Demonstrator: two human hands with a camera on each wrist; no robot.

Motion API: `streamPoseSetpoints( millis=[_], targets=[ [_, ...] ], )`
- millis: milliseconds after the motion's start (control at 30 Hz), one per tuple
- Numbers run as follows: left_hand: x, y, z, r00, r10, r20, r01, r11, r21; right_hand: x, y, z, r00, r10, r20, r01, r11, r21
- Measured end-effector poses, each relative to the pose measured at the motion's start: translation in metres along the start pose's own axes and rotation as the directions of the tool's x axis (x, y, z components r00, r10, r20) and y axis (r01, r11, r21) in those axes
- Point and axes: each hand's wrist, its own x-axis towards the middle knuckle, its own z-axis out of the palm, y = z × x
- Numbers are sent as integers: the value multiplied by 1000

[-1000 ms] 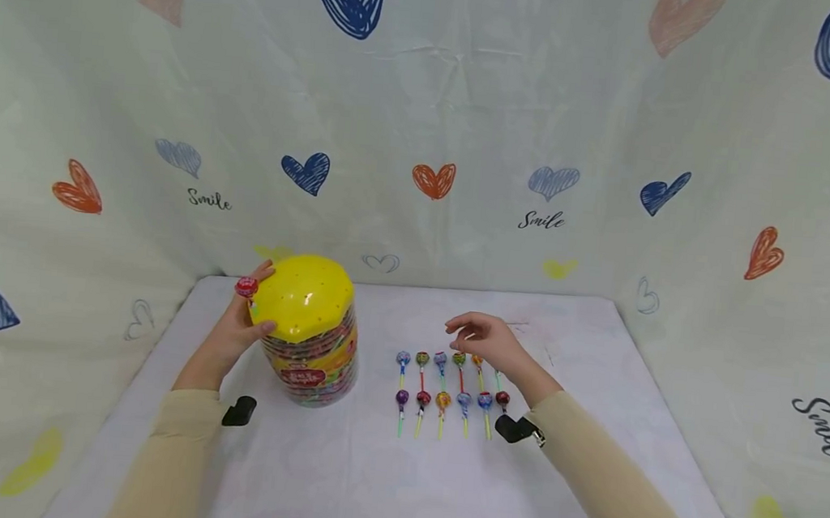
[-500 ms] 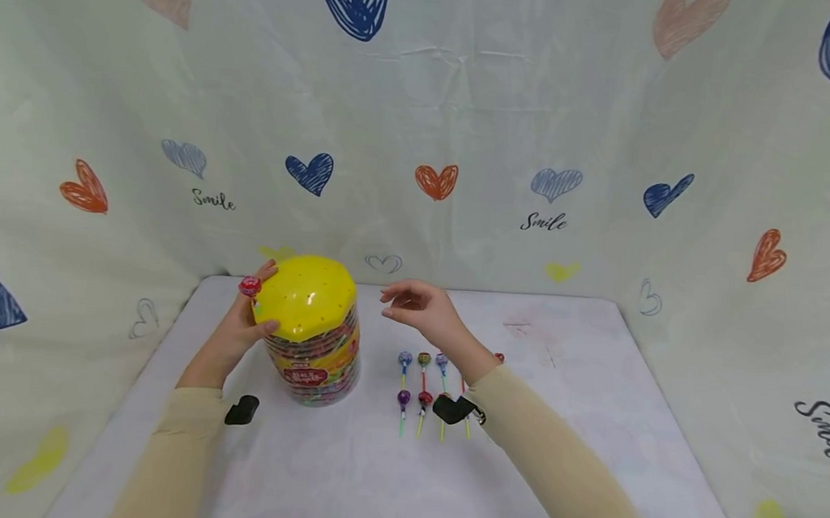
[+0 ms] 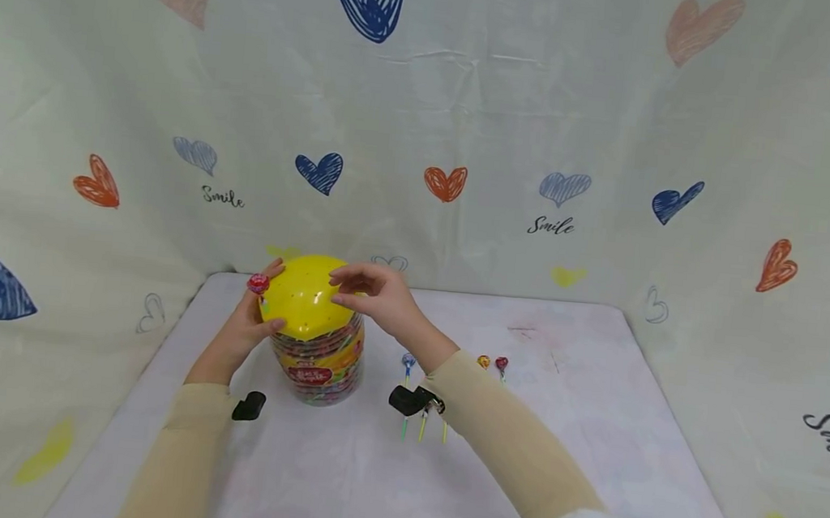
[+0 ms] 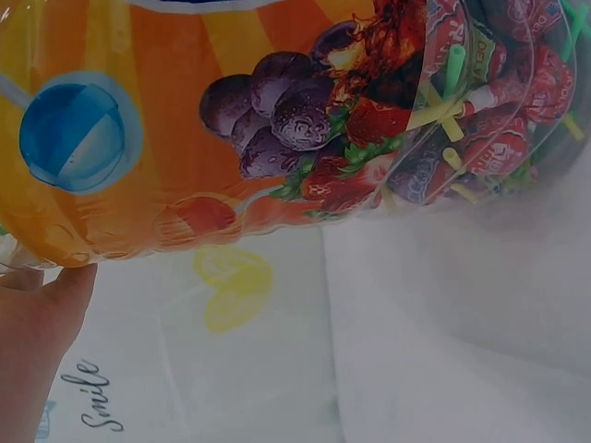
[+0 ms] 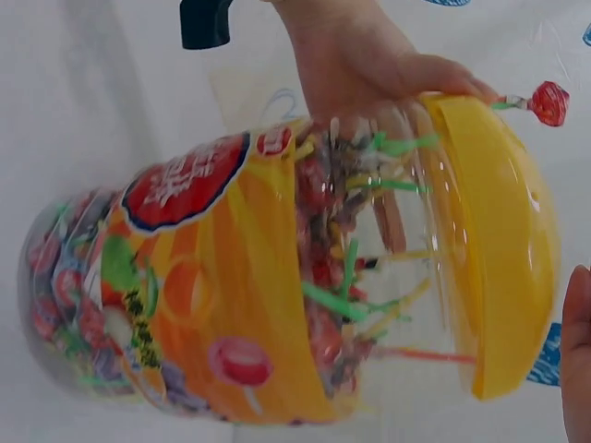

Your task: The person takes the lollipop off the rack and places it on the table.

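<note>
A clear jar full of wrapped lollipops stands on the left half of the table, topped by a domed yellow lid with small holes. My left hand grips the jar from the left, thumb and fingers spread around the lid's edge. One red-wrapped lollipop sticks out at the lid's left side, its green stick towards the lid. My right hand hovers at the lid's right side, fingers loosely bent, with nothing visible between them. Whether its fingertips touch the lid, I cannot tell.
Lollipops lie in rows right of the jar, partly hidden by my right forearm; a blue one, a yellow one and a red one show. The white table ends at a curtain printed with hearts.
My right hand has moved left from above the lollipop rows to the jar's lid. My left hand keeps its grip on the jar. The head view has shifted slightly.
</note>
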Motion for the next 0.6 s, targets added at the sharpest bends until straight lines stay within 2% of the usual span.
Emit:
streamPoseSetpoints(
  millis=[333,600],
  targets=[
    [0,2,-2,999,-48,14,48,999,17,21,-6,24,1000,22,17,-21,998,-61],
    [-2,2,-1,997,-70,13,70,997,-13,37,-10,37,997,-25,77,35,991,-132]
  ],
)
